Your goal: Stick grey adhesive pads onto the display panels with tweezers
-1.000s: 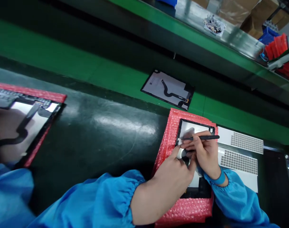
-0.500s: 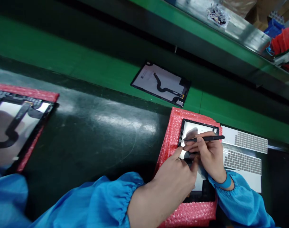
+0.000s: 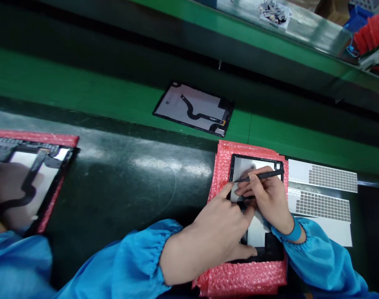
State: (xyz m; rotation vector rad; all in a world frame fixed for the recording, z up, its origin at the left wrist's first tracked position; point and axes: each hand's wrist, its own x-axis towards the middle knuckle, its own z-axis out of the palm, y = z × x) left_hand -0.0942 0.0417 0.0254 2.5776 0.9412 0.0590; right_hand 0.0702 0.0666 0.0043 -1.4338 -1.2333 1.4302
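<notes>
A tablet screen panel with a black frame and a pale back lies on a stack of pink bubble wrap. My right hand grips black tweezers like a pen, their thin tip at the panel's upper left edge. My left hand rests across the panel with its fingers apart. Its index fingertip touches the left edge beside the tweezers' tip, and its thumb lies low on the panel. Whatever may be at the tip is too small to make out. Both hands cover the panel's middle.
Sticker sheets with small grey squares lie right of the wrap. Another panel with a black flex cable lies behind on the green ledge. At left, a person's blue sleeve is by a third panel on pink wrap. A shelf runs above.
The view has shifted slightly, so the rear panel appears further left. My left thumb now shows stretched out over the lower panel. The tweezers stay at the left edge.
</notes>
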